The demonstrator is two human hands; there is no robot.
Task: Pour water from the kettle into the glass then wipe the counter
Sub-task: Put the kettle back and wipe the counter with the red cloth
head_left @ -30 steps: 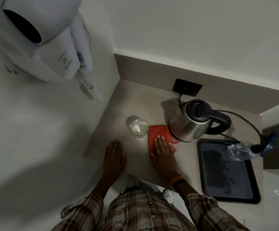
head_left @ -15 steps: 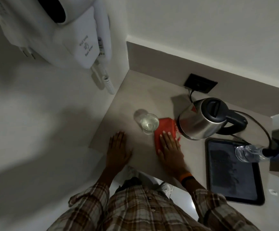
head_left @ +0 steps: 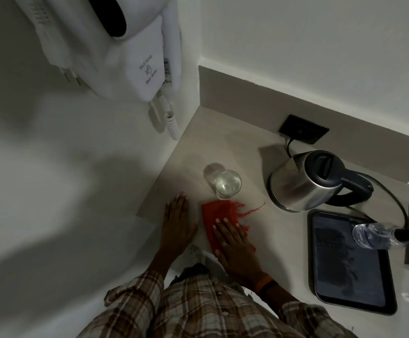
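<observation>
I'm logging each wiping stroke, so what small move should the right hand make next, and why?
Probably slide the red cloth sideways toward the kettle, staying clear of the glass. The right hand lies flat on the cloth, the glass holds water just beyond it, and bare counter lies unwiped between cloth and kettle. The left hand rests flat alongside.

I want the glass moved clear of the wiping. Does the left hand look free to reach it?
Probably yes: the left hand lies flat and empty on the counter, with bare surface between it and the glass.
</observation>
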